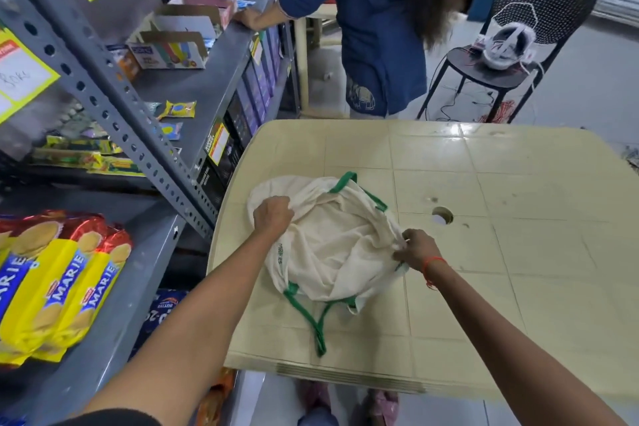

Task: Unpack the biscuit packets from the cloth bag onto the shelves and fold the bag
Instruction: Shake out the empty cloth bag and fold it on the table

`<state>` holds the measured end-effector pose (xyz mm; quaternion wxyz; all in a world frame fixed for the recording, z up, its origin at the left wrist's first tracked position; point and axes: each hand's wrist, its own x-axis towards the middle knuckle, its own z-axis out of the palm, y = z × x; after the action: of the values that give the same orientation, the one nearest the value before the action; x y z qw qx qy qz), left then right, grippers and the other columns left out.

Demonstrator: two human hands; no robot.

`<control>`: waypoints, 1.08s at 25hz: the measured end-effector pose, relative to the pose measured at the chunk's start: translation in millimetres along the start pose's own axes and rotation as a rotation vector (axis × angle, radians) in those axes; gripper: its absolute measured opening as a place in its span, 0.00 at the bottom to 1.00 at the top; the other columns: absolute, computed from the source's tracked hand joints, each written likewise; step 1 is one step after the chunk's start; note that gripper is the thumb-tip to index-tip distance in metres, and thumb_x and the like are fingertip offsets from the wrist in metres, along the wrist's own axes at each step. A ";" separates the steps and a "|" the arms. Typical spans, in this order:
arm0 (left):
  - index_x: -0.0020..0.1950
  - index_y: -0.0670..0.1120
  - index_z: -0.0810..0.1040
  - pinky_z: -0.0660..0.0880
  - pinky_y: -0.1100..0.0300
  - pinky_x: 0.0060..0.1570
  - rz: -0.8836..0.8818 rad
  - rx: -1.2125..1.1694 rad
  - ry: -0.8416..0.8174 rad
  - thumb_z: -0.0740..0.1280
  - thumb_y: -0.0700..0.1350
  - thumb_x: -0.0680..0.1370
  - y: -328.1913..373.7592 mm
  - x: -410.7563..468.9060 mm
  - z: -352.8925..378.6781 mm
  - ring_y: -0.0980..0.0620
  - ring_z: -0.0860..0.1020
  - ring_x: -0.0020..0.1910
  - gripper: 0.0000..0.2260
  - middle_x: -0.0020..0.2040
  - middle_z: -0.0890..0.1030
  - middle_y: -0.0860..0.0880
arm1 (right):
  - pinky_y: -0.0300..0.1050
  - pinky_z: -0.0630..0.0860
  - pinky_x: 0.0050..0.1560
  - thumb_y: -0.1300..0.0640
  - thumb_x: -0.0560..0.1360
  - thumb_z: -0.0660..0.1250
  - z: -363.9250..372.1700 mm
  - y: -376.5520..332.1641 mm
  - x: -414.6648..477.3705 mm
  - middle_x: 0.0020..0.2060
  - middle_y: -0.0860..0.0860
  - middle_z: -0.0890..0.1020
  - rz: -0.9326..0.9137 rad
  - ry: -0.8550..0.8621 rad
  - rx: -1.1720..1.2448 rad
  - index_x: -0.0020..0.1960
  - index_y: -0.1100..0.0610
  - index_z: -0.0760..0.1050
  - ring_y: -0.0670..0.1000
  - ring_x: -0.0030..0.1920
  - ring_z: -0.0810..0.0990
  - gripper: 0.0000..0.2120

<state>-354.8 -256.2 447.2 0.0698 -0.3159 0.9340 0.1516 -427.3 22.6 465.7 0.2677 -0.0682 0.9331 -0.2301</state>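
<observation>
A cream cloth bag (332, 242) with green trim and handles lies crumpled on the beige plastic table (518, 252). My left hand (273, 216) grips the bag's upper left edge with curled fingers. My right hand (416, 249) pinches the fabric at the bag's right edge. Yellow and red Marie biscuit packets (58, 287) lie stacked on the grey metal shelf (131, 287) at the lower left.
A slotted grey upright (114, 93) of the rack crosses the left side. Small packets (178, 110) and open cardboard boxes (173, 48) sit on higher shelves. Another person in blue (377, 28) reaches onto the shelf beyond the table. A black chair (501, 73) stands far right.
</observation>
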 end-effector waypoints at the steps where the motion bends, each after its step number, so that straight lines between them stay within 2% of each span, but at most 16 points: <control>1: 0.55 0.40 0.76 0.74 0.52 0.49 -0.049 -0.089 0.068 0.58 0.46 0.78 2.3 2.5 -8.2 0.39 0.78 0.55 0.13 0.56 0.80 0.37 | 0.48 0.74 0.50 0.62 0.69 0.68 -10.4 1.8 -0.8 0.52 0.64 0.81 -0.006 0.045 -0.026 0.53 0.64 0.77 0.62 0.55 0.78 0.13; 3: 0.58 0.36 0.75 0.74 0.50 0.53 -0.219 -0.349 0.137 0.54 0.46 0.80 4.4 12.1 -35.7 0.36 0.76 0.57 0.17 0.58 0.78 0.34 | 0.48 0.74 0.51 0.64 0.70 0.65 -36.0 7.5 -0.8 0.53 0.65 0.80 -0.019 0.175 -0.082 0.51 0.65 0.77 0.63 0.55 0.78 0.10; 5: 0.63 0.34 0.72 0.73 0.50 0.57 -0.285 -0.549 0.102 0.56 0.49 0.79 1.3 21.3 -70.8 0.36 0.75 0.60 0.21 0.62 0.76 0.34 | 0.49 0.73 0.53 0.67 0.70 0.63 -61.7 12.2 2.9 0.55 0.65 0.80 -0.031 0.317 -0.059 0.52 0.65 0.77 0.64 0.56 0.77 0.12; 6: 0.65 0.35 0.69 0.73 0.49 0.57 -0.244 -0.529 0.049 0.61 0.54 0.77 -0.1 21.0 -86.8 0.37 0.75 0.61 0.25 0.63 0.75 0.36 | 0.49 0.72 0.54 0.68 0.70 0.63 -73.8 12.2 5.1 0.55 0.65 0.80 -0.031 0.373 -0.011 0.53 0.65 0.78 0.64 0.57 0.77 0.13; 8: 0.67 0.39 0.63 0.74 0.48 0.56 -0.095 -0.137 -0.021 0.70 0.58 0.70 -0.7 10.4 -112.3 0.37 0.75 0.60 0.35 0.61 0.76 0.38 | 0.49 0.72 0.56 0.70 0.69 0.62 -98.0 7.3 8.9 0.56 0.63 0.80 -0.042 0.446 0.060 0.54 0.63 0.78 0.63 0.58 0.76 0.14; 10: 0.63 0.42 0.63 0.74 0.46 0.54 0.009 0.196 0.065 0.71 0.51 0.71 -1.5 2.2 -127.5 0.36 0.76 0.57 0.27 0.58 0.77 0.37 | 0.50 0.72 0.57 0.70 0.69 0.62 -121.8 0.3 11.6 0.56 0.63 0.80 -0.073 0.450 0.007 0.53 0.62 0.79 0.63 0.58 0.76 0.15; 12: 0.58 0.43 0.69 0.74 0.47 0.53 0.011 0.217 0.143 0.69 0.47 0.73 -0.2 2.3 -147.5 0.37 0.77 0.56 0.17 0.57 0.78 0.38 | 0.50 0.73 0.57 0.70 0.69 0.63 -148.0 -4.9 15.6 0.55 0.64 0.81 -0.076 0.430 -0.075 0.53 0.62 0.80 0.64 0.58 0.77 0.15; 14: 0.55 0.41 0.76 0.74 0.49 0.53 -0.048 0.090 0.129 0.67 0.49 0.75 0.6 8.9 -172.3 0.37 0.77 0.56 0.15 0.56 0.79 0.37 | 0.50 0.74 0.57 0.67 0.70 0.66 -176.2 -11.5 21.6 0.54 0.65 0.81 -0.047 0.400 -0.062 0.54 0.63 0.80 0.64 0.57 0.78 0.13; 16: 0.56 0.37 0.77 0.75 0.49 0.52 -0.094 -0.044 0.129 0.64 0.54 0.76 8.6 12.8 -198.1 0.36 0.77 0.56 0.21 0.57 0.79 0.35 | 0.52 0.78 0.52 0.66 0.72 0.66 -200.5 -25.4 21.8 0.47 0.64 0.81 -0.060 0.347 0.178 0.52 0.66 0.79 0.64 0.55 0.79 0.10; 18: 0.57 0.38 0.75 0.75 0.50 0.49 -0.095 0.000 0.205 0.65 0.59 0.73 19.7 10.1 -219.9 0.36 0.77 0.56 0.25 0.56 0.79 0.37 | 0.46 0.83 0.32 0.70 0.73 0.60 -220.4 -47.9 14.4 0.37 0.60 0.77 -0.109 0.309 0.717 0.41 0.64 0.77 0.62 0.45 0.80 0.08; 19: 0.58 0.40 0.73 0.75 0.49 0.50 -0.081 0.093 0.254 0.66 0.59 0.71 25.2 6.2 -230.0 0.36 0.77 0.57 0.25 0.56 0.79 0.38 | 0.41 0.79 0.23 0.72 0.73 0.57 -230.0 -58.7 11.1 0.35 0.58 0.75 -0.125 0.328 0.953 0.39 0.62 0.74 0.59 0.40 0.78 0.11; 21: 0.61 0.41 0.69 0.74 0.47 0.52 -0.025 0.234 0.343 0.67 0.51 0.73 32.8 -0.9 -252.5 0.35 0.75 0.58 0.21 0.57 0.77 0.37 | 0.40 0.76 0.19 0.72 0.74 0.55 -249.0 -76.0 1.5 0.35 0.55 0.74 -0.146 0.374 1.183 0.42 0.60 0.73 0.54 0.37 0.76 0.11; 22: 0.60 0.42 0.68 0.74 0.46 0.53 0.004 0.239 0.370 0.67 0.48 0.73 34.2 -2.3 -264.0 0.35 0.75 0.58 0.19 0.57 0.77 0.36 | 0.41 0.77 0.21 0.70 0.75 0.56 -257.2 -82.2 -5.4 0.35 0.54 0.74 -0.158 0.391 1.180 0.45 0.60 0.74 0.54 0.38 0.76 0.10; 24: 0.55 0.42 0.72 0.75 0.47 0.50 0.072 0.131 0.371 0.67 0.46 0.75 39.3 -6.5 -286.6 0.37 0.77 0.54 0.12 0.54 0.79 0.35 | 0.41 0.77 0.25 0.66 0.75 0.62 -271.0 -87.6 -16.5 0.37 0.55 0.76 -0.234 0.366 0.932 0.51 0.62 0.75 0.52 0.36 0.76 0.06; 26: 0.47 0.41 0.76 0.80 0.51 0.39 0.116 -0.187 0.242 0.65 0.46 0.78 45.3 -13.0 -299.2 0.40 0.79 0.44 0.08 0.48 0.80 0.37 | 0.38 0.78 0.30 0.63 0.74 0.67 -275.2 -87.2 -19.1 0.40 0.58 0.78 -0.311 0.347 0.522 0.53 0.60 0.76 0.53 0.36 0.75 0.09; 27: 0.45 0.40 0.76 0.80 0.54 0.32 0.108 -0.339 0.169 0.64 0.45 0.79 48.0 -17.4 -299.9 0.42 0.79 0.40 0.09 0.46 0.80 0.38 | 0.42 0.77 0.37 0.63 0.73 0.67 -275.4 -85.9 -16.6 0.42 0.59 0.78 -0.340 0.417 0.389 0.54 0.62 0.77 0.53 0.40 0.75 0.10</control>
<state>-380.8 -308.3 745.8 -0.0711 -0.2842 0.9132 0.2834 -559.1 59.0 720.3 0.0366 -0.1221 0.8815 -0.4546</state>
